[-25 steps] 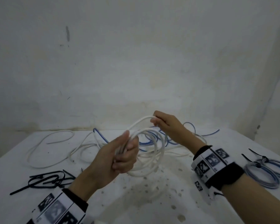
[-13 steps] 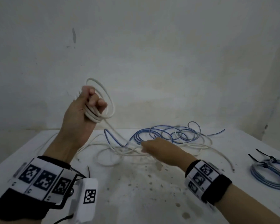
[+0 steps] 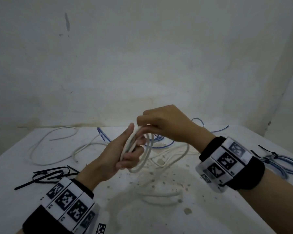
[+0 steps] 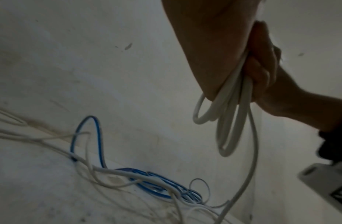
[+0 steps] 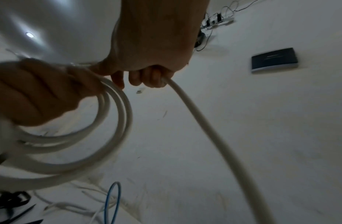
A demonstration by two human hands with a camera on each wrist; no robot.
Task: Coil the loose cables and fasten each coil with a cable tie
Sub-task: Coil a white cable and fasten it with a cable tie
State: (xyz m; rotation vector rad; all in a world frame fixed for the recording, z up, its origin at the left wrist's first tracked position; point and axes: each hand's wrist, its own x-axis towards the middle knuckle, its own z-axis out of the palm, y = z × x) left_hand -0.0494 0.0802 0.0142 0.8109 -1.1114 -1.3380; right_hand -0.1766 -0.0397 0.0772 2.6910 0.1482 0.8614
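Note:
My left hand [image 3: 130, 154] grips a coil of white cable [image 3: 146, 160] above the middle of the table, fingers curled round several loops. At the top of the coil my right hand [image 3: 142, 123] pinches the same cable. In the right wrist view its fingers [image 5: 147, 78] curl round the free run of white cable [image 5: 204, 128], which drops toward the table. The left wrist view shows the coil [image 4: 229, 121] hanging from the palm, its tail trailing into the loose tangle. A loose blue cable [image 3: 105, 137] lies tangled with white ones behind my hands.
Several black cable ties [image 3: 49, 173] lie in a pile at the left front of the white table [image 3: 41, 208]. Tied blue coils [image 3: 282, 164] rest at the right edge. More loose white cable [image 3: 46, 146] sprawls at the back left. A wall stands close behind.
My left hand has dropped from high on the left to the table's middle with the coil. My right hand has risen off the cable tangle and brought a length of cable up to the coil.

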